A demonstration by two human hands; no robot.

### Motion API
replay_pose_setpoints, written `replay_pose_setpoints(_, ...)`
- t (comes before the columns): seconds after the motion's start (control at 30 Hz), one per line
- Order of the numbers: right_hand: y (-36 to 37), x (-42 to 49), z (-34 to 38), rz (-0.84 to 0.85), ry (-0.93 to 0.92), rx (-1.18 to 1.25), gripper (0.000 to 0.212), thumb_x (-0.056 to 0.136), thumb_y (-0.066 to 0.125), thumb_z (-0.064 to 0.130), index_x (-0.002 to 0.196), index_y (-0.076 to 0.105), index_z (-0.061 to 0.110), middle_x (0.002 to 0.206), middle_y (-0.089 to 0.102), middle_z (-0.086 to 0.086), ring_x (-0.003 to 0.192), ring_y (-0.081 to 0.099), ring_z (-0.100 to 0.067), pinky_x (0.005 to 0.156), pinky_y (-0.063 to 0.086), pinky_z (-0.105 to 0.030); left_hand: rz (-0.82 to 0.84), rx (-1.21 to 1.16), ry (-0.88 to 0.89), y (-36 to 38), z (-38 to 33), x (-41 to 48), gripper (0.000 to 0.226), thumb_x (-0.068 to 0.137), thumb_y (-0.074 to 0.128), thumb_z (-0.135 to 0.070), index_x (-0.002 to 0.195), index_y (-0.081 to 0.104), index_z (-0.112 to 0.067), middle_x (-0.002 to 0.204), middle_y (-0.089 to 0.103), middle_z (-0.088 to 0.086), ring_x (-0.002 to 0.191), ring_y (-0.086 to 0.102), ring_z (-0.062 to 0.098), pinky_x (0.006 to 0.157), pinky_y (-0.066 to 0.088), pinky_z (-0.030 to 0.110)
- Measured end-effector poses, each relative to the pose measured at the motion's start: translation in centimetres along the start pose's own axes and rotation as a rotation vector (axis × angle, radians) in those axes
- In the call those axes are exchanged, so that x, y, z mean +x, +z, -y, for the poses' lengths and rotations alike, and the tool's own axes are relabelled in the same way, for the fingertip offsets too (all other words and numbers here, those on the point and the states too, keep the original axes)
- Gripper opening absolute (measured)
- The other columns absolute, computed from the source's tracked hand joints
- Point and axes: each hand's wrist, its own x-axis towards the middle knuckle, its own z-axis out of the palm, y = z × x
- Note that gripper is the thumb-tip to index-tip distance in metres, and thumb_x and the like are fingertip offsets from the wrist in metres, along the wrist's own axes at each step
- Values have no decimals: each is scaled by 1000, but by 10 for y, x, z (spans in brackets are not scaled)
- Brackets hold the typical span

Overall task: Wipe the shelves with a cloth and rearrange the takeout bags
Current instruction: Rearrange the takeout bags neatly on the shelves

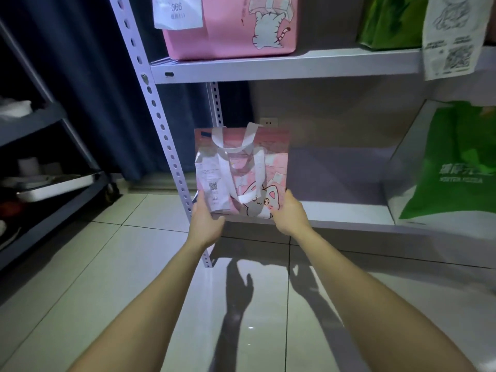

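A small pink takeout bag (pixel 271 167) with a cartoon cat, white handles and a stapled receipt stands at the left front of the lower shelf (pixel 335 213). My left hand (pixel 205 218) grips its bottom left corner and my right hand (pixel 288 213) grips its bottom right corner. A larger pink cat bag (pixel 228 30) with a receipt sits on the upper shelf (pixel 281 67). A green bag (pixel 453 167) stands on the lower shelf at the right, and another green bag (pixel 391 20) is on the upper shelf. No cloth is in view.
The white perforated shelf post (pixel 163 130) runs down right beside my left hand. A long receipt (pixel 453 36) hangs at the upper right. A dark cart (pixel 48 183) with a metal tray stands to the left. Pale tiled floor (pixel 134 264) lies below.
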Motion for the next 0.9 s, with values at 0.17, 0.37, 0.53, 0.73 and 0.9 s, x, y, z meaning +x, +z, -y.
replay_pose_setpoints(0.17, 19, 6, 13, 62, -32, 73, 30, 101, 67, 23, 127, 54, 18, 135, 67, -3, 113, 63, -25, 87, 51, -36, -95, 58, 12, -6, -1, -2, 91, 92, 68, -3, 165, 22, -33, 158, 46, 3, 137, 53, 29, 105, 58, 53)
replay_pose_setpoints(0.37, -30, -3, 3, -19, -35, 53, 67, 97, 73, 29, 156, 42, 19, 155, 55, -2, 137, 56, -23, 107, 50, -39, -482, 181, -5, -8, -31, -24, 76, 90, 70, -10, 156, 34, -21, 141, 39, 5, 117, 58, 31, 94, 57, 50)
replay_pose_setpoints(0.53, -117, -21, -6, -188, -113, 73, 52, 100, 70, 28, 148, 53, 20, 141, 63, 3, 127, 60, -15, 108, 49, -34, -378, 24, 284, 30, -89, -35, 51, 95, 65, -10, 142, 51, -24, 129, 53, -2, 112, 58, 15, 87, 54, 33)
replay_pose_setpoints(0.73, -232, -53, -52, -475, -177, 53, 17, 98, 66, 20, 115, 70, 22, 102, 70, 11, 93, 66, -8, 87, 54, -26, -29, -78, 523, 125, -178, -62, 40, 96, 66, -9, 130, 61, -29, 119, 65, -8, 99, 67, 10, 88, 58, 33)
replay_pose_setpoints(0.9, -303, -73, -124, -841, -35, -67, 19, 88, 70, 26, 100, 55, 22, 97, 57, 6, 86, 57, -17, 74, 46, -33, 421, -31, 483, 221, -234, -82, 61, 97, 76, -21, 153, 50, -20, 140, 65, 4, 129, 63, 22, 106, 53, 36)
